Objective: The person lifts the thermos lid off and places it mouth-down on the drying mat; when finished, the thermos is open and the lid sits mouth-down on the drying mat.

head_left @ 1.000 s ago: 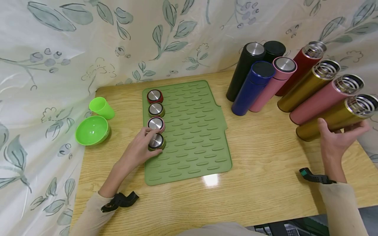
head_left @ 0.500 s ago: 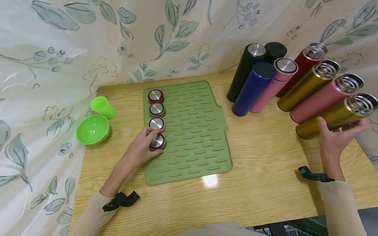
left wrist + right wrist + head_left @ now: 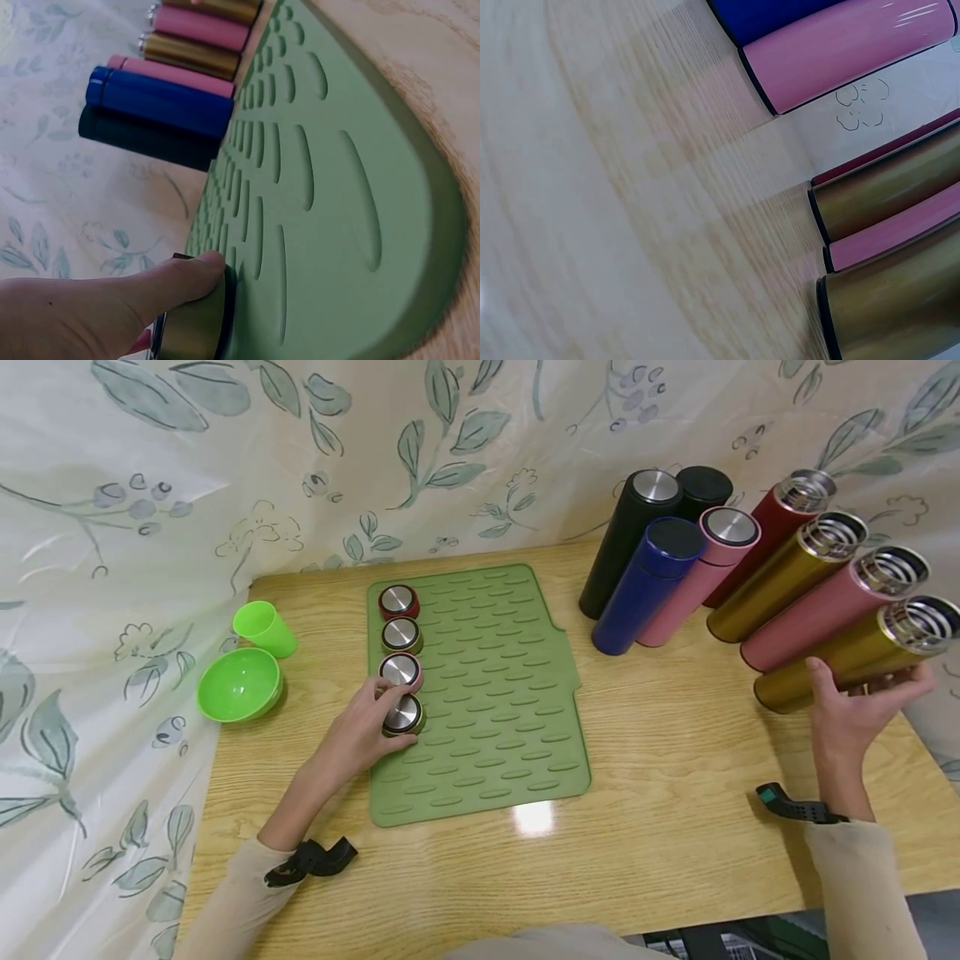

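Observation:
My left hand (image 3: 358, 728) pinches a gold bottle lid (image 3: 406, 713) with a steel top, the nearest in a column along the green mat's left edge. Its thumb presses the side of this lid (image 3: 196, 324) in the left wrist view. Just beyond it on the mat sit a pink lid (image 3: 401, 669), another gold lid (image 3: 401, 633) and a red lid (image 3: 398, 600). At the far right, my right hand (image 3: 855, 722) grips an uncapped gold thermos bottle (image 3: 847, 662) from the near side, some fingers hidden behind it. The right wrist view shows this bottle (image 3: 896, 304) but no hand.
Uncapped pink (image 3: 832, 603), gold (image 3: 780, 575) and red bottles (image 3: 772, 522) stand behind the held one. Capped blue (image 3: 648, 585), pink (image 3: 686, 589) and black bottles (image 3: 630, 543) stand left of them. A green bowl (image 3: 240, 685) and cup (image 3: 265, 628) sit left of the mat (image 3: 487, 693).
The head view has shifted slightly. Both hands keep their places, the left on the gold lid and the right on the gold thermos bottle.

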### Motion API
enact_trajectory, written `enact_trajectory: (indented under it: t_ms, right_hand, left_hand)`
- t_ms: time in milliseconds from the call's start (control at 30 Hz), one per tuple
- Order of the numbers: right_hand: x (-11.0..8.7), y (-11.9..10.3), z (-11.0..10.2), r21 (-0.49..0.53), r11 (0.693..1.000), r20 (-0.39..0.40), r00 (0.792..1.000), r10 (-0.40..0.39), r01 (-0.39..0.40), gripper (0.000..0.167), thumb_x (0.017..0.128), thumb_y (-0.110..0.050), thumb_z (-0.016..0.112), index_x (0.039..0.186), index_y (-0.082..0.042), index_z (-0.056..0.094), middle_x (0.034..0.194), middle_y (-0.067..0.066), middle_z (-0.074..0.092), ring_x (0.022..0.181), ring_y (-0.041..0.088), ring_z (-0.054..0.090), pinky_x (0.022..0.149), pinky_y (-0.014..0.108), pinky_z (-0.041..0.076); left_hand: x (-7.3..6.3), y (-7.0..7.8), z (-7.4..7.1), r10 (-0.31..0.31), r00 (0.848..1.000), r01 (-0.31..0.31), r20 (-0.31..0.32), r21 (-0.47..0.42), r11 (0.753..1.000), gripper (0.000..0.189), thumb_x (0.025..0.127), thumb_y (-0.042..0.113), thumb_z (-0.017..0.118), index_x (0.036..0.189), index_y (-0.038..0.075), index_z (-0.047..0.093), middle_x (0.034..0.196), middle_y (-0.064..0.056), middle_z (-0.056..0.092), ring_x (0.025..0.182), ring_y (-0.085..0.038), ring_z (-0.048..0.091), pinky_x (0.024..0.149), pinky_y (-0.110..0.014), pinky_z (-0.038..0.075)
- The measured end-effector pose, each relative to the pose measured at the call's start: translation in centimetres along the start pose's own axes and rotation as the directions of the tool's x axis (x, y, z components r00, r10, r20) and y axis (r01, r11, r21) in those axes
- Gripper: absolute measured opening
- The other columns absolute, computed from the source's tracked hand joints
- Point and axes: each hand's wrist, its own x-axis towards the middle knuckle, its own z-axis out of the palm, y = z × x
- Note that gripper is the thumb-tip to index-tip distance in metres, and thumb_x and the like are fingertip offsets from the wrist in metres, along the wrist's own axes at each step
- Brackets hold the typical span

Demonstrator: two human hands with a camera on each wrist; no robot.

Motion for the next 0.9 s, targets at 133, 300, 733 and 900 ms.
enact_trajectory:
  t_ms: [133, 300, 733, 900]
  right_hand:
    - [-0.2, 0.2, -0.2, -0.014, 1.000, -0.006, 1.000, 0.012, -0.012, 0.086, 0.067, -0.014, 0.083, 0.135, -0.004, 0.030, 0.135, 0.010, 0.047, 0.121, 0.022, 0.050, 0.102, 0.027, 0.041]
    - [-0.5, 1.0, -1.4, -0.090, 0.995, -0.050, 0.998, 0.044, -0.049, 0.085, 0.071, -0.015, 0.082, 0.137, -0.006, 0.030, 0.134, 0.007, 0.044, 0.120, 0.018, 0.048, 0.103, 0.023, 0.038]
    - [-1.1, -1.5, -2.0, -0.169, 0.984, -0.252, 0.962, -0.104, 0.062, 0.074, 0.071, -0.025, 0.081, 0.122, 0.003, 0.035, 0.126, 0.007, 0.045, 0.121, 0.018, 0.041, 0.108, 0.022, 0.031]
    - [-1.4, -2.5, -0.8, -0.180, 0.971, -0.261, 0.944, -0.200, 0.156, 0.074, 0.065, -0.037, 0.081, 0.111, 0.004, 0.041, 0.120, 0.010, 0.047, 0.120, 0.021, 0.042, 0.109, 0.026, 0.030]
  left_hand:
    - [0.2, 0.0, 0.1, 0.006, 1.000, -0.006, 0.000, 0.013, 1.000, 0.072, 0.072, 0.028, 0.087, 0.135, 0.015, 0.055, 0.125, -0.015, 0.047, 0.106, -0.029, 0.054, 0.078, -0.044, 0.054]
    - [0.4, -0.1, 0.1, 0.014, 1.000, -0.014, 0.004, 0.028, 1.000, 0.072, 0.072, 0.030, 0.087, 0.134, 0.015, 0.056, 0.124, -0.015, 0.047, 0.105, -0.028, 0.055, 0.077, -0.043, 0.055]
    - [1.0, -0.4, 0.1, 0.032, 0.999, -0.031, -0.015, 0.047, 0.998, 0.067, 0.071, 0.030, 0.087, 0.129, 0.012, 0.059, 0.122, -0.016, 0.049, 0.103, -0.031, 0.054, 0.076, -0.044, 0.053]
    - [1.2, -0.5, 0.2, 0.034, 0.999, -0.033, -0.036, 0.047, 0.998, 0.068, 0.072, 0.029, 0.086, 0.131, 0.013, 0.058, 0.123, -0.017, 0.049, 0.104, -0.031, 0.053, 0.076, -0.044, 0.053]
